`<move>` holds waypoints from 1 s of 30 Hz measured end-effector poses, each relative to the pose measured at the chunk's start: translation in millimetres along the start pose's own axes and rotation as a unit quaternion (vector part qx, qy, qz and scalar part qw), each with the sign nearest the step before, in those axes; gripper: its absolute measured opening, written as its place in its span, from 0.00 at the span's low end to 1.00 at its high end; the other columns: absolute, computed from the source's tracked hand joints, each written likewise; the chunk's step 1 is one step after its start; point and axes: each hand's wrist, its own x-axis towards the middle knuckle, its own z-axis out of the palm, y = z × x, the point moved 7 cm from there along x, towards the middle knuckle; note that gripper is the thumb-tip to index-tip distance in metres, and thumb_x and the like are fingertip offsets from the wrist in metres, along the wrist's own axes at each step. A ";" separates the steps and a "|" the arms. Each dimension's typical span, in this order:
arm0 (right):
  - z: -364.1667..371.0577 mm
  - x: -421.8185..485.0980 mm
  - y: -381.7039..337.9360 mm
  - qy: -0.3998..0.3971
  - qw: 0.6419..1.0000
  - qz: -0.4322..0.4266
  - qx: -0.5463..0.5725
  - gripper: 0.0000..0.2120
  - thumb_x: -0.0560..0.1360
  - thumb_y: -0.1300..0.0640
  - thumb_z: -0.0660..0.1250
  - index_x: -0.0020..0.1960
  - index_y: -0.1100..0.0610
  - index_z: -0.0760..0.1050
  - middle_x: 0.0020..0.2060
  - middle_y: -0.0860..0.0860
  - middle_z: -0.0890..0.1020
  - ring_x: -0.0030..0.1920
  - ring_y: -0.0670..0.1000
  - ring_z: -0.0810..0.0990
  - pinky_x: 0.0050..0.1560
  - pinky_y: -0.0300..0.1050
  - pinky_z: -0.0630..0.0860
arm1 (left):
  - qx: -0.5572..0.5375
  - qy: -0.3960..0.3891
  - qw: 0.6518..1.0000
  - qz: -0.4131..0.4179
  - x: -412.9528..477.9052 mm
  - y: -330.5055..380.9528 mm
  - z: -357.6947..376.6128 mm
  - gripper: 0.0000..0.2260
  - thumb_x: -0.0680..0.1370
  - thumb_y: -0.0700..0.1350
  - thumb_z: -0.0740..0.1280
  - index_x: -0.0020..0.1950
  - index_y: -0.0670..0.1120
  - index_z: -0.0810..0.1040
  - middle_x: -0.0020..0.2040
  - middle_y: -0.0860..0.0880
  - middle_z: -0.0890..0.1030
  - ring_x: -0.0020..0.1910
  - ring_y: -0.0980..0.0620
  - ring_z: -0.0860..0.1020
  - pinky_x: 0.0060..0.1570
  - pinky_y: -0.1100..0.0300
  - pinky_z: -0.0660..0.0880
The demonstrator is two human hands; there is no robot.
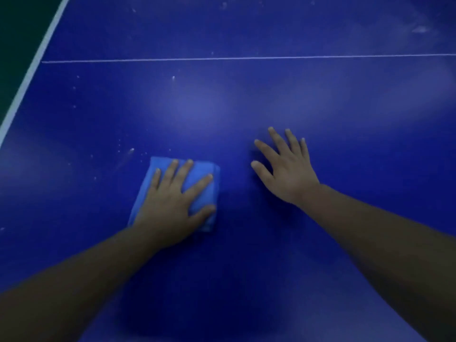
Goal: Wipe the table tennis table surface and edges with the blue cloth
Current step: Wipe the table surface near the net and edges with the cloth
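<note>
The dark blue table tennis table (246, 99) fills the view. A folded blue cloth (201, 196) lies flat on it, left of the middle. My left hand (172, 206) presses down on the cloth with its fingers spread, covering most of it. My right hand (288, 169) rests flat on the bare table to the right of the cloth, fingers apart, holding nothing.
A thin white centre line (246, 58) crosses the table beyond my hands. The white side edge line (32, 70) runs diagonally at the far left, with dark green floor (17, 33) past it. Pale dust specks (130, 150) and smears (419, 29) dot the surface.
</note>
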 end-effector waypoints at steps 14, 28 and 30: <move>11.2 45.6 10.8 0.002 0.997 0.079 -0.001 0.33 0.78 0.29 0.39 0.80 0.38 0.51 0.81 0.45 0.49 0.81 0.56 0.42 0.78 0.63 0.41 | 0.033 -0.014 0.994 0.099 135.8 -82.4 -23.8 0.32 0.78 0.70 0.50 0.80 0.59 0.56 0.81 0.42 0.58 0.80 0.36 0.56 0.76 0.38 0.51; 7.2 47.8 7.6 -0.020 0.997 0.077 -0.011 0.32 0.80 0.32 0.44 0.80 0.42 0.58 0.81 0.48 0.55 0.81 0.60 0.50 0.77 0.68 0.49 | 0.004 -0.031 0.994 -0.104 300.1 -91.6 -35.8 0.31 0.79 0.70 0.47 0.81 0.62 0.51 0.83 0.46 0.49 0.81 0.40 0.48 0.77 0.39 0.45; 7.1 47.8 8.2 -0.020 0.997 0.080 -0.009 0.32 0.80 0.32 0.44 0.80 0.42 0.58 0.81 0.49 0.56 0.81 0.60 0.50 0.77 0.68 0.49 | 0.005 -0.026 0.989 -0.143 311.6 -102.4 -33.5 0.32 0.79 0.70 0.45 0.81 0.62 0.49 0.83 0.46 0.48 0.81 0.39 0.46 0.77 0.38 0.43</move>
